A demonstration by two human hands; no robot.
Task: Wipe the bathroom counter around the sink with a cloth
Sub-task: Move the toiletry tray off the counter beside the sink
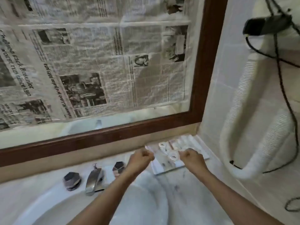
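Reaching across the sink (56, 208) to the back right corner of the counter (170, 181), both hands close on a ridged white tray (193, 140) that sits against the strip below the wooden mirror frame (97, 135). The left hand (140, 157) has its fingers curled at the tray's left edge. The right hand (191, 155) is curled over its front right part, so each seems to grip the tray, though blur hides the fingertips. Small round white pieces (172, 155) lie on the tray. No cloth shows anywhere in view, in neither hand nor on the counter, so the wiping itself looks not yet under way here. This reads as clearing the corner first. Dark smudges (176, 187) mark the pale stone just in front of the tray, which suggests this stretch is unwiped. The strip behind the sink carries the chrome spout (94, 179) and its two dark faceted knobs (71, 181) (118, 167), and it would need working around. Whether the left side of the counter has been cleaned I cannot tell. Left to do, by my reckoning: move the tray, fetch a cloth, and wipe round the basin.
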